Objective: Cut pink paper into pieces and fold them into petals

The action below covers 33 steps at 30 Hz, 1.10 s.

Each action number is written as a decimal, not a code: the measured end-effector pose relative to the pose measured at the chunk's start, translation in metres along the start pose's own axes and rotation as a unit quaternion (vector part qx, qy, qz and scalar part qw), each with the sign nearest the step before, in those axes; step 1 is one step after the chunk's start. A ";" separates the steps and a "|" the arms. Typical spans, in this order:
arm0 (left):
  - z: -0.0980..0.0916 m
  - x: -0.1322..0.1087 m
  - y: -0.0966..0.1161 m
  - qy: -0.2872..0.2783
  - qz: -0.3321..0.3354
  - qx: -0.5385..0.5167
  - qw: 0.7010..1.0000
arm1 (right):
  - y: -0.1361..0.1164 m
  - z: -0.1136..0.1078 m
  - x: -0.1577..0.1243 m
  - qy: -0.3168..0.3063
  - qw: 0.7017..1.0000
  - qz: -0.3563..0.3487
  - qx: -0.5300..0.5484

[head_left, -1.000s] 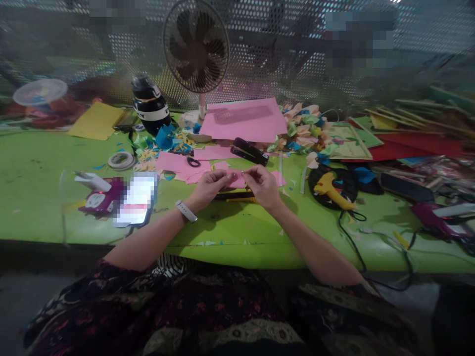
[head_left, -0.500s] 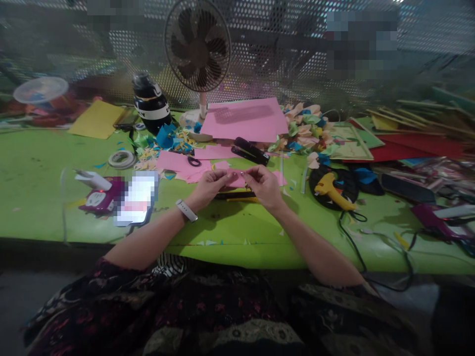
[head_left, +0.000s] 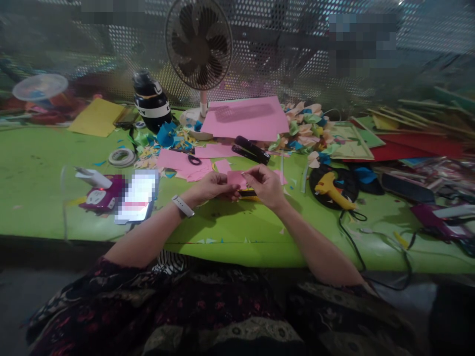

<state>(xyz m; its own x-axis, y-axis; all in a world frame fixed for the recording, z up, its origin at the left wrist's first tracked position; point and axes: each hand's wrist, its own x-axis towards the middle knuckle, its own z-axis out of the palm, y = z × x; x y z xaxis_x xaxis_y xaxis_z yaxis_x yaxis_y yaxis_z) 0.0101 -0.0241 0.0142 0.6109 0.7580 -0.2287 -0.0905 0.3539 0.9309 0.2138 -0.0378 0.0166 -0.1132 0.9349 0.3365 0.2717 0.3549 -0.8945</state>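
Note:
Between my two hands is a small piece of pink paper (head_left: 235, 179), held just above the green table. My left hand (head_left: 215, 188) pinches its lower left part between thumb and fingers. On the other side, my right hand (head_left: 264, 185) has thumb and fingertips closed at the paper's right edge. Under the hands lies a thin black and yellow tool (head_left: 249, 194), partly hidden, whose kind I cannot make out. More pink paper pieces (head_left: 181, 164) lie beyond my left hand, with a dark scissor handle (head_left: 194, 160) on them. A black stapler (head_left: 251, 150) rests behind my right hand.
To the right, a yellow glue gun (head_left: 334, 191) sits on a black round pad, its cord trailing to the table's front. A lit phone (head_left: 137, 197) and a tape roll (head_left: 122, 157) lie left. Behind stand a fan (head_left: 199, 47), a black bottle (head_left: 152, 106) and pink sheets (head_left: 245, 118).
The pink paper has been raised and turned, so more of its face shows. My left hand has shifted slightly down, its fingers now below the paper; my right hand stays close to where it was.

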 end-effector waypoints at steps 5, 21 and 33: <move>-0.001 0.002 0.000 0.007 0.031 0.004 0.999 | -0.003 -0.004 0.001 -0.048 0.997 0.029 -0.045; -0.009 -0.001 0.007 -0.006 0.015 0.069 0.997 | -0.007 -0.005 0.000 -0.180 0.972 -0.013 -0.153; -0.014 -0.006 0.019 0.054 0.071 0.045 0.995 | -0.001 -0.015 0.005 -0.150 0.985 0.043 -0.069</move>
<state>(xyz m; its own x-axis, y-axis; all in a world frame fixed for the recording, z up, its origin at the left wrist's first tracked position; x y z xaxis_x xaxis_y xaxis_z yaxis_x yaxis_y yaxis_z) -0.0063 -0.0144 0.0296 0.5082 0.8532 -0.1175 -0.0966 0.1921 0.9766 0.2276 -0.0332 0.0235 -0.3552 0.9241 0.1409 0.4180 0.2918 -0.8603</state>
